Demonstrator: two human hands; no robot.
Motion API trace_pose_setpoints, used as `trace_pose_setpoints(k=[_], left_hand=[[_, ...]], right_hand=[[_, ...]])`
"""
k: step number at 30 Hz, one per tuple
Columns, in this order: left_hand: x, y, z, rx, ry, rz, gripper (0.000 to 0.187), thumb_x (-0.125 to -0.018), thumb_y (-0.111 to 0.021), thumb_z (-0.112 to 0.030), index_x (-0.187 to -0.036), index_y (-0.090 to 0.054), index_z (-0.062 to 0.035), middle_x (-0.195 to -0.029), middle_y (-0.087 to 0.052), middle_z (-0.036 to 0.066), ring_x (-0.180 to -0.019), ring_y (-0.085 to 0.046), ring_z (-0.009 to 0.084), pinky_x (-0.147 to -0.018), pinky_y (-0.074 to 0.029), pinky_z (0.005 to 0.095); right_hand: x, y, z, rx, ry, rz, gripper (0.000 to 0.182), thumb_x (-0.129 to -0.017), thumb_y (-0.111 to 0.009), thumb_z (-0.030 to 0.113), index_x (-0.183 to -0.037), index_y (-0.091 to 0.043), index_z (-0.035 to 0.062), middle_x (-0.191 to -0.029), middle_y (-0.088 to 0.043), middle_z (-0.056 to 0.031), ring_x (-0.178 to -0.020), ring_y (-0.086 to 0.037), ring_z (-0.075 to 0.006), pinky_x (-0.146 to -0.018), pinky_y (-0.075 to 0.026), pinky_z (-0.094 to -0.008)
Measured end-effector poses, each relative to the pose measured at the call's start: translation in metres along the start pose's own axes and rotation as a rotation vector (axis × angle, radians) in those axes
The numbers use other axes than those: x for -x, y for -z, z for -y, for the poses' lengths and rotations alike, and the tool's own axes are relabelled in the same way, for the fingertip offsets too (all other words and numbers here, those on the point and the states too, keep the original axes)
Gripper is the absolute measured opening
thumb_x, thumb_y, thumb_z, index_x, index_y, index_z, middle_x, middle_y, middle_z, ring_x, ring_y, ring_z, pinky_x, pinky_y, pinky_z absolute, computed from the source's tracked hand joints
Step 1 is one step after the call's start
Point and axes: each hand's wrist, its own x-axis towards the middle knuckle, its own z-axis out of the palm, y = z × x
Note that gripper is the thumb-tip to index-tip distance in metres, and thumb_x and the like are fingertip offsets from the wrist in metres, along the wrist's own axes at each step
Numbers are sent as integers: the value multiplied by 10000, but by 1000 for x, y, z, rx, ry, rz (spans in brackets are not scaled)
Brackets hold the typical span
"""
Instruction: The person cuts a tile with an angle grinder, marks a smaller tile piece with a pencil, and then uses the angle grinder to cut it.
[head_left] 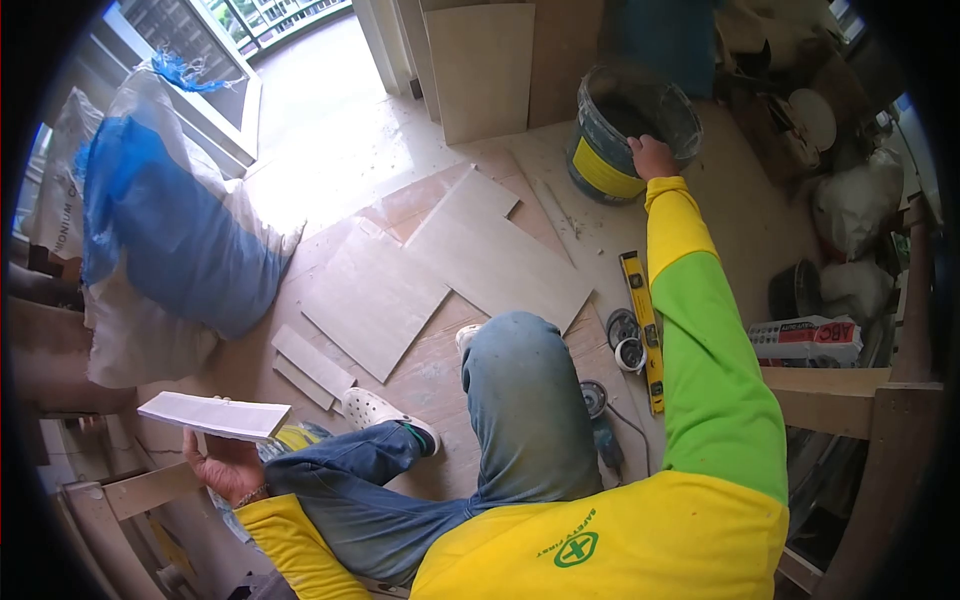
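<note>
My left hand is closed on a narrow, pale strip of tile, held level with its white face up at the lower left. At the end of my outstretched arm, my right hand is at the near rim of a dark bucket with a yellow label. Its fingers are curled over the bucket's opening, and what they grip is hidden. Grey material shows inside the bucket. On the floor before me lie large cut tiles and narrow tile strips.
A yellow spirit level, grinding discs and an angle grinder with its cord lie right of my knee. A big blue-and-white sack stands at left. Tiles lean at the back; wooden frames flank me.
</note>
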Motion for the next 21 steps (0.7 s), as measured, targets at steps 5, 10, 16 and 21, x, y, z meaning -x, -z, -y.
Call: trace_pose_setpoints(k=[5,10,16,21], left_hand=[[3,-4,2,26,-3,37,607,-909,-684,-385,-1367,-580,-1,-1326,-642,211,-1238,-614,353,-1105,-460,528],[1,6,-1,51,8,100,659,-900,-692,-412,-1412,-546,-22,-1355,-627,211,-1252,-606,363,-1101,-466,539],[6,10,-4,97,11,144,646,-907,-687,-401,-1406,-551,-14,-1354,-626,216,-1244,-610,367,-1096,-473,532],[12,17,-9,118,1,154,610,-931,-649,-401,-1395,-559,-15,-1309,-638,220,-1221,-620,368,-1060,-503,530]], right_hand=[[23,7,-16,72,173,-103,455,-992,-585,481,-993,-664,34,-1034,-695,-263,-992,-647,-483,-850,-522,-533],[65,0,-21,120,281,-243,451,-977,-604,488,-927,-654,42,-946,-702,-238,-914,-655,-472,-773,-522,-544],[127,11,-21,139,206,-270,419,-970,-628,481,-911,-656,67,-901,-705,-222,-876,-665,-461,-733,-525,-544],[153,5,-19,139,125,-297,441,-945,-648,517,-954,-674,77,-945,-716,-231,-898,-674,-461,-795,-545,-541]])
